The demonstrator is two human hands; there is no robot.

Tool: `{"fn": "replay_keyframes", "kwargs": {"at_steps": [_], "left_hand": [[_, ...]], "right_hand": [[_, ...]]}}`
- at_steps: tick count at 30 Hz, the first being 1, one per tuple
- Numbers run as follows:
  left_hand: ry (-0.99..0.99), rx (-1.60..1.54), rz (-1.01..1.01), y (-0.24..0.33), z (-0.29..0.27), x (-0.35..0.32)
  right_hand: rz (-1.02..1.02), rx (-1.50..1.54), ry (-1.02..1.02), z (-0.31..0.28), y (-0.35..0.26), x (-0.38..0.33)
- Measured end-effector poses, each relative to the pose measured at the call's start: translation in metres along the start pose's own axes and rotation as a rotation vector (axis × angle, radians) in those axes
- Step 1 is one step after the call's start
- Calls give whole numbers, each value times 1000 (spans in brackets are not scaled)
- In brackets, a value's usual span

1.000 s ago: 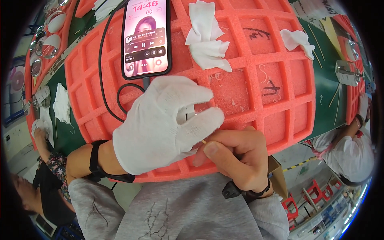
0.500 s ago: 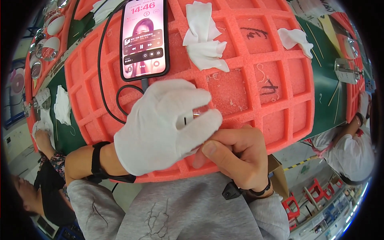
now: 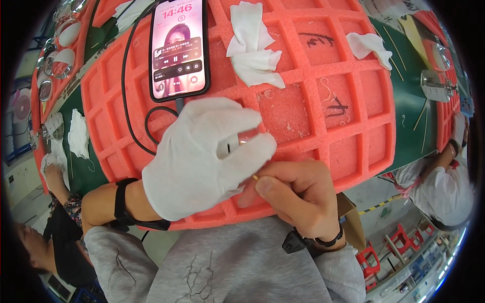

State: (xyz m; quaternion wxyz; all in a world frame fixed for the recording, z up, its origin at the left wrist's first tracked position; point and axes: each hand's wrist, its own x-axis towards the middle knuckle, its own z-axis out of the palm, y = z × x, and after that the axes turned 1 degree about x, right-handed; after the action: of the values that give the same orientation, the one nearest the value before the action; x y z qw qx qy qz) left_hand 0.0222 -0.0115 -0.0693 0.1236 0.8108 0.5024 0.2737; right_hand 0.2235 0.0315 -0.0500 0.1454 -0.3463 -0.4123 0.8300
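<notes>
1. Red foam tray (image 3: 313, 113): lies on the green counter (image 3: 411, 113) and carries the phone (image 3: 179, 55), which is the reference for all places below.
2. Left hand (image 3: 212, 151): gloved in white, just on the near side of the phone. Thumb and forefinger are curved, tips apart, around a small pale piece (image 3: 229, 148) with a dark mark. The underside of the grip is hidden.
3. Right hand (image 3: 298, 194): bare, on the near side and to the right of the phone. Thumb and forefinger are pinched together on a thin stick (image 3: 255, 177); only its tip shows.
4. Key relation: the pale piece lies left of the right hand and farther from the wearer. The stick tip points toward the glove; its full axis cannot be told.
5. White cloth (image 3: 255, 48): right of the phone. Black cable (image 3: 126, 81): left of it.
</notes>
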Motion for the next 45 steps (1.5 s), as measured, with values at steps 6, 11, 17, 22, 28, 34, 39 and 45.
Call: {"fn": "replay_keyframes", "kwargs": {"at_steps": [6,11,17,22,28,34,39,45], "left_hand": [[10,25,39,0,1,-2],[22,-3,-26,0,5,-3],[10,34,-32,3,0,0],[14,30,-8,3,2,-2],[25,29,-22,2,3,-2],[32,39,-22,2,4,-2],[2,22,-33,4,0,-1],[-43,21,-35,3,-3,0]], "right_hand": [[-20,-37,-24,-3,3,-1],[45,-8,-27,-1,-3,1],[48,12,-13,1,-2,0],[29,-10,-63,-5,1,0],[37,15,-46,-3,1,1],[72,35,-40,-2,-3,3],[44,35,-63,-6,-1,1],[34,19,-76,-6,2,2]]}}
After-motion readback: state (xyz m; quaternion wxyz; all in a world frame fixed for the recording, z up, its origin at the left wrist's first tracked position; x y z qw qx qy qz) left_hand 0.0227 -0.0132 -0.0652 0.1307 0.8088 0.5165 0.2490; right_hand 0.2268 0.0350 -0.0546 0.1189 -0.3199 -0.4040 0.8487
